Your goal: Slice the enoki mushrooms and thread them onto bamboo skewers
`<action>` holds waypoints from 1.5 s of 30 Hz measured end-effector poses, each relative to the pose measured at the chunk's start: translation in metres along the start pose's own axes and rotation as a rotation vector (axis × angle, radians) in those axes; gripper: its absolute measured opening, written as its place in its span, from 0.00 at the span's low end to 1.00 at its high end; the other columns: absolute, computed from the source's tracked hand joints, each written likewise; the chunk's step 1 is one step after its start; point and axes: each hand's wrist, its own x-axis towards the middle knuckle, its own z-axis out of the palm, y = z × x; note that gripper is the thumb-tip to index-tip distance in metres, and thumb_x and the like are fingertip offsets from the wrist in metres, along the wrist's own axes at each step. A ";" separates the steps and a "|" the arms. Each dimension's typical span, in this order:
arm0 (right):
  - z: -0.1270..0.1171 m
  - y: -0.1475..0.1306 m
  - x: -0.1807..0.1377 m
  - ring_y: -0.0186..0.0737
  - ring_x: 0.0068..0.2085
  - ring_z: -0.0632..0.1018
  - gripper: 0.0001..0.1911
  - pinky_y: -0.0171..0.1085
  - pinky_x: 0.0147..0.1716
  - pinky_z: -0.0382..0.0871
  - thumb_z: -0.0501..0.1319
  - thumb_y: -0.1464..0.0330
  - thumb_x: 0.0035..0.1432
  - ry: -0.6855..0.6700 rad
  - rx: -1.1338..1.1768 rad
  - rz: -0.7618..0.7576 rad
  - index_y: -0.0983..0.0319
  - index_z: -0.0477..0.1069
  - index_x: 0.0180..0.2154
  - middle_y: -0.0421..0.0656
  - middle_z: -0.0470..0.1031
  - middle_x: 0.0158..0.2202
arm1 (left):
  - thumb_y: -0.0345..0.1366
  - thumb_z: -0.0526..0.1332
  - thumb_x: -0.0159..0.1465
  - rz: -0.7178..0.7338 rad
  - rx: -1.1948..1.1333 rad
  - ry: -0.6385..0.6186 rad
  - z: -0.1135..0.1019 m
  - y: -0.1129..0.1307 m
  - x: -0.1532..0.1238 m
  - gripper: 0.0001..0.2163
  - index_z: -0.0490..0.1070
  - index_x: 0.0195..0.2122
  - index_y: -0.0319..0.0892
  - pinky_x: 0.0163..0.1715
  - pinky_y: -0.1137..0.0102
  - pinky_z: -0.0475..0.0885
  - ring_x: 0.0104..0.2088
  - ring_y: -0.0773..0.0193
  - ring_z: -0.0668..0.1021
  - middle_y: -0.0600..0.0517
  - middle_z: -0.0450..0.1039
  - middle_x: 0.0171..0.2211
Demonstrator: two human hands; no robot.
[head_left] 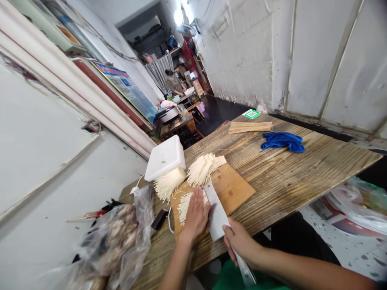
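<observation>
My left hand [197, 212] lies flat, fingers together, pressing a bunch of white enoki mushrooms [183, 206] onto a wooden cutting board [232, 187]. My right hand [240, 239] grips the handle of a cleaver [216, 215], its broad blade resting on the board right beside my left hand. Two more enoki bunches lie further up: one [204, 167] on the board's far corner, one [169, 182] just off its left edge.
A white foam box [165, 157] sits by the table's left edge, a clear bag of mushroom scraps [122, 237] in front of it. A blue cloth [283, 141], a bundle of bamboo skewers [250, 127] and a green-white card [251, 114] lie at the far end. Another person sits in the distant room.
</observation>
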 end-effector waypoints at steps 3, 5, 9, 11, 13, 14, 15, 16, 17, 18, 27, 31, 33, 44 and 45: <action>0.002 0.006 0.000 0.27 0.09 0.59 0.07 0.26 0.05 0.53 0.41 0.69 0.66 0.012 -0.004 0.001 0.58 0.51 0.33 0.27 0.57 0.16 | 0.44 0.39 0.71 -0.003 -0.009 0.018 0.001 -0.001 0.001 0.29 0.37 0.69 0.35 0.66 0.49 0.48 0.68 0.55 0.45 0.37 0.40 0.69; 0.008 0.002 0.002 0.28 0.09 0.59 0.06 0.26 0.05 0.53 0.41 0.70 0.65 0.023 0.020 0.009 0.58 0.51 0.34 0.27 0.57 0.15 | 0.44 0.40 0.71 -0.013 -0.018 0.035 0.002 -0.001 0.001 0.29 0.37 0.69 0.35 0.65 0.49 0.49 0.68 0.54 0.46 0.37 0.40 0.69; 0.022 -0.006 -0.003 0.28 0.09 0.59 0.05 0.27 0.06 0.54 0.41 0.69 0.64 0.012 0.041 -0.003 0.58 0.52 0.35 0.27 0.57 0.15 | 0.44 0.40 0.71 -0.016 -0.088 0.029 0.000 0.002 -0.004 0.28 0.36 0.69 0.38 0.66 0.50 0.48 0.68 0.56 0.46 0.38 0.40 0.69; 0.025 -0.008 -0.011 0.27 0.09 0.58 0.04 0.26 0.05 0.53 0.42 0.69 0.63 0.005 0.015 -0.022 0.58 0.52 0.36 0.27 0.57 0.16 | 0.43 0.40 0.71 -0.020 -0.135 0.028 -0.004 0.006 -0.007 0.28 0.35 0.69 0.39 0.66 0.50 0.47 0.68 0.57 0.45 0.40 0.39 0.69; 0.025 -0.011 -0.019 0.27 0.09 0.58 0.03 0.26 0.05 0.54 0.43 0.70 0.63 -0.006 -0.034 -0.058 0.58 0.52 0.36 0.27 0.57 0.17 | 0.44 0.39 0.71 -0.047 -0.172 0.041 -0.010 0.010 -0.010 0.28 0.34 0.69 0.40 0.66 0.51 0.46 0.69 0.57 0.43 0.41 0.37 0.70; 0.025 -0.013 -0.022 0.27 0.09 0.59 0.03 0.26 0.05 0.54 0.43 0.70 0.62 -0.015 -0.062 -0.078 0.58 0.52 0.36 0.27 0.57 0.17 | 0.44 0.39 0.71 -0.064 -0.185 0.050 -0.015 0.012 -0.010 0.28 0.34 0.69 0.40 0.67 0.51 0.46 0.69 0.58 0.43 0.42 0.36 0.70; 0.025 -0.016 -0.025 0.27 0.09 0.59 0.03 0.26 0.05 0.55 0.43 0.70 0.62 -0.024 -0.092 -0.101 0.59 0.52 0.36 0.27 0.57 0.17 | 0.45 0.38 0.71 -0.080 -0.193 0.060 -0.020 0.013 -0.010 0.29 0.34 0.69 0.40 0.67 0.52 0.46 0.69 0.58 0.42 0.42 0.35 0.70; 0.025 -0.020 -0.027 0.26 0.09 0.60 0.02 0.26 0.05 0.55 0.44 0.70 0.62 -0.031 -0.121 -0.125 0.59 0.52 0.36 0.27 0.57 0.18 | 0.45 0.38 0.71 -0.089 -0.196 0.070 -0.025 0.015 -0.009 0.29 0.34 0.69 0.39 0.67 0.52 0.45 0.69 0.58 0.42 0.43 0.35 0.70; 0.025 -0.025 -0.029 0.26 0.10 0.60 0.02 0.26 0.05 0.56 0.44 0.70 0.62 -0.036 -0.147 -0.147 0.59 0.52 0.36 0.28 0.57 0.18 | 0.45 0.37 0.71 -0.093 -0.196 0.081 -0.030 0.016 -0.008 0.29 0.34 0.69 0.38 0.67 0.52 0.44 0.69 0.58 0.41 0.42 0.34 0.70; 0.025 -0.031 -0.030 0.27 0.10 0.61 0.02 0.26 0.05 0.57 0.44 0.70 0.62 -0.038 -0.169 -0.163 0.59 0.52 0.36 0.28 0.58 0.18 | 0.46 0.37 0.71 -0.094 -0.197 0.092 -0.036 0.016 -0.006 0.30 0.34 0.69 0.36 0.67 0.53 0.44 0.69 0.58 0.41 0.42 0.34 0.70; 0.032 -0.072 -0.039 0.28 0.10 0.63 0.06 0.26 0.05 0.55 0.42 0.74 0.64 -0.088 -0.286 -0.234 0.59 0.52 0.35 0.29 0.58 0.19 | 0.48 0.39 0.70 -0.116 -0.298 0.220 -0.068 0.014 0.004 0.30 0.38 0.69 0.39 0.67 0.52 0.42 0.69 0.57 0.44 0.43 0.38 0.70; 0.040 -0.083 -0.040 0.29 0.10 0.63 0.06 0.27 0.05 0.56 0.42 0.74 0.64 -0.121 -0.298 -0.269 0.58 0.51 0.34 0.28 0.56 0.17 | 0.49 0.40 0.70 -0.133 -0.284 0.260 -0.088 0.012 0.004 0.31 0.38 0.69 0.37 0.67 0.53 0.41 0.69 0.57 0.43 0.42 0.37 0.70; 0.044 -0.090 -0.042 0.29 0.11 0.64 0.06 0.27 0.06 0.56 0.43 0.74 0.64 -0.139 -0.313 -0.310 0.58 0.51 0.34 0.28 0.56 0.17 | 0.50 0.40 0.69 -0.141 -0.260 0.283 -0.102 0.012 0.003 0.32 0.38 0.69 0.36 0.67 0.53 0.41 0.69 0.56 0.44 0.42 0.37 0.70; 0.051 -0.127 -0.037 0.30 0.12 0.67 0.06 0.28 0.07 0.59 0.47 0.75 0.61 -0.197 -0.231 -0.486 0.58 0.52 0.32 0.30 0.60 0.19 | 0.50 0.40 0.69 -0.075 -0.023 0.318 -0.165 0.005 0.028 0.33 0.35 0.69 0.35 0.67 0.51 0.42 0.69 0.56 0.42 0.41 0.35 0.70; 0.048 -0.130 -0.032 0.30 0.12 0.67 0.07 0.28 0.07 0.58 0.46 0.75 0.60 -0.179 -0.201 -0.473 0.58 0.53 0.32 0.30 0.60 0.19 | 0.50 0.40 0.69 -0.066 -0.021 0.303 -0.163 0.004 0.038 0.33 0.36 0.69 0.34 0.67 0.52 0.42 0.69 0.55 0.43 0.40 0.36 0.70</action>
